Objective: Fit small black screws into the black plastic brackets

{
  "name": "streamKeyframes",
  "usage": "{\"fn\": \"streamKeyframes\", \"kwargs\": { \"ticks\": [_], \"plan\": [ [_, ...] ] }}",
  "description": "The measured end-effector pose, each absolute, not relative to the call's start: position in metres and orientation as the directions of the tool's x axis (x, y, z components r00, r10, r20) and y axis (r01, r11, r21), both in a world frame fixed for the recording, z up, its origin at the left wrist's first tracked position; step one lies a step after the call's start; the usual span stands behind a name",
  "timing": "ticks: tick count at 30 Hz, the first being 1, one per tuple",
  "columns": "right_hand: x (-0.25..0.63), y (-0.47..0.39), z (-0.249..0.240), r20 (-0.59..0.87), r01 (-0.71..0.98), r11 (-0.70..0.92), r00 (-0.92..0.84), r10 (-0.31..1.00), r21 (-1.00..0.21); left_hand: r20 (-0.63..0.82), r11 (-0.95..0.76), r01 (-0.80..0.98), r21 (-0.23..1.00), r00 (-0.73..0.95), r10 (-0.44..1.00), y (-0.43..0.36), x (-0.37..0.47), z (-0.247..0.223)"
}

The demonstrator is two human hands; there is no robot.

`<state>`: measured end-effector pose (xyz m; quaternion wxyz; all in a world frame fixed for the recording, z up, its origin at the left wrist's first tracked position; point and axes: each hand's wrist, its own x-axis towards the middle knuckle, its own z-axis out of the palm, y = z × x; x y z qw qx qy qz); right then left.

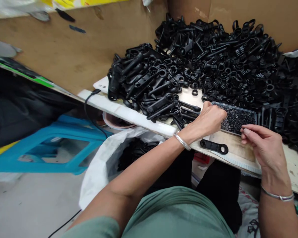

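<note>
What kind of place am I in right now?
Probably a small assembly workshop: black plastic parts are heaped on a workbench, a clear tray of tiny pieces sits by your hands, and an open white sack below the bench holds more black items.

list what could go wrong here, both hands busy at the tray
The tray looks shallow and full of tiny pieces; a knock from the left hand or right hand might spill some.

The loose black part lies near the front edge of the table, so a forearm could brush it off.

The pile reaches that edge too, so pieces might slide down, perhaps into the open bag.
</note>
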<state>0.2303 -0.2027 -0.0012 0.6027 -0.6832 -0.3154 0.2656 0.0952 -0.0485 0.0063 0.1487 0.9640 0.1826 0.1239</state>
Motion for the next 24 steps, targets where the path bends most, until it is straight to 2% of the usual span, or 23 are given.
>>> {"fn": "streamKeyframes", "kwargs": {
  "ticks": [3, 7, 11, 18, 24],
  "plan": [
    [0.221, -0.199, -0.001, 0.012, 0.061, -0.036, 0.647, 0.763, -0.998, 0.180, -0.832, 0.302, 0.465, 0.888, 0.423, -0.048, 0.094, 0.010],
    [0.209, -0.194, 0.002, -0.001, 0.024, -0.021, 0.645, 0.764, -0.999, 0.221, -0.661, 0.215, 0.719, 0.831, 0.511, -0.047, 0.089, 0.008],
    [0.200, -0.190, 0.004, -0.011, -0.021, 0.004, 0.648, 0.761, -1.000, 0.258, -0.481, 0.076, 0.873, 0.766, 0.589, -0.049, 0.083, 0.002],
    [0.195, -0.186, 0.000, -0.051, -0.118, 0.033, 0.644, 0.763, -0.992, 0.258, -0.280, -0.093, 0.955, 0.724, 0.639, -0.057, 0.076, -0.001],
    [0.188, -0.187, -0.001, -0.066, -0.183, 0.072, 0.652, 0.755, -0.980, 0.207, -0.063, -0.224, 0.973, 0.710, 0.673, -0.065, 0.074, 0.000]
  ]
}}
